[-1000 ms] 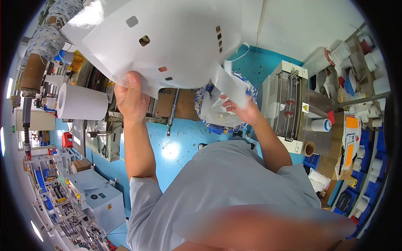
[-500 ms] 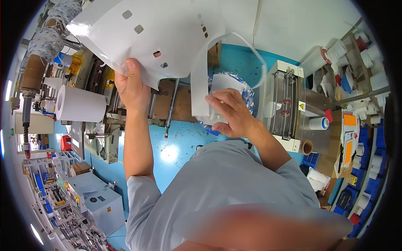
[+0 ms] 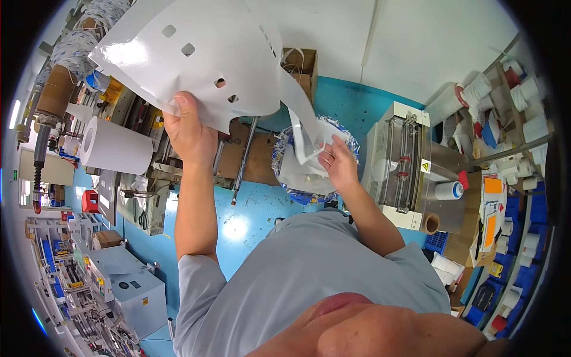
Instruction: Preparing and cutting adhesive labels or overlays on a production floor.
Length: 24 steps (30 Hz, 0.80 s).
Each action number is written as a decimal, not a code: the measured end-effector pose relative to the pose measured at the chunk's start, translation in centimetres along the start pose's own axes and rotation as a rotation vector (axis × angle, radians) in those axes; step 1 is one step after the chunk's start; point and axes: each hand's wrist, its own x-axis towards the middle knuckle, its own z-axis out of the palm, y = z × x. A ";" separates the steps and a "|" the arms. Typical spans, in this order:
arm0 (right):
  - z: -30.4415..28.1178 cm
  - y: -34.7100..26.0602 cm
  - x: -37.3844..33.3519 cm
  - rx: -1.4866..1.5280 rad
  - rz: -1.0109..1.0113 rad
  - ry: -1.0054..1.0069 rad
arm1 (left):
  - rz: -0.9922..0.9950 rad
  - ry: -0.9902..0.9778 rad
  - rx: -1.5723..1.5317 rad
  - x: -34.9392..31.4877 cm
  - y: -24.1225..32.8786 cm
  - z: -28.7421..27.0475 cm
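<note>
A glossy white sheet (image 3: pixel 196 68) with several small cut-out holes is held up at its lower left edge by my left hand (image 3: pixel 189 131), thumb on top and the fingers behind it. From the sheet's right side a narrow white strip (image 3: pixel 302 107) hangs down and bends back up near my right hand (image 3: pixel 341 163). My right fingers are closed on the strip's lower part. Just below and behind that hand stands a round bin (image 3: pixel 278 163), its rim lined with blue and white shredded-looking material, with pale scraps inside.
A large white roll (image 3: pixel 116 144) rests on a machine to the left. On the right is a machine with metal rollers (image 3: pixel 405 157) and a clear cover. A cardboard box (image 3: pixel 300 62) stands behind the bin. Shelves of rolls (image 3: pixel 529 113) line the far right.
My right hand has moved right and away from the sheet, over the bin. The strip, which looped out to the right, now hangs down. The sheet has shifted slightly left.
</note>
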 end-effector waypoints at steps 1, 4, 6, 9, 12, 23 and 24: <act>-1.6 0.3 1.0 -0.236 0.015 0.104 | -0.002 0.001 -0.001 0.0 0.2 0.3; -6.0 0.6 2.8 -0.604 -0.026 0.286 | -0.018 -0.166 -0.068 0.0 1.6 0.7; -7.5 0.1 2.8 -0.564 0.000 0.301 | -0.053 -0.117 -0.148 -0.4 2.3 0.2; -2.4 -3.5 2.0 -0.620 -0.558 0.123 | -0.018 -0.209 -0.120 -0.6 2.7 0.2; 5.4 -8.3 0.9 -0.716 -1.044 0.061 | -0.008 -0.274 -0.105 -0.6 2.7 0.1; 3.5 -13.6 1.7 0.143 -0.543 -0.092 | 0.079 -0.189 0.041 0.0 4.9 -1.5; 1.1 -11.9 2.9 0.186 -0.362 -0.097 | 0.054 -0.132 0.024 0.0 5.1 -1.5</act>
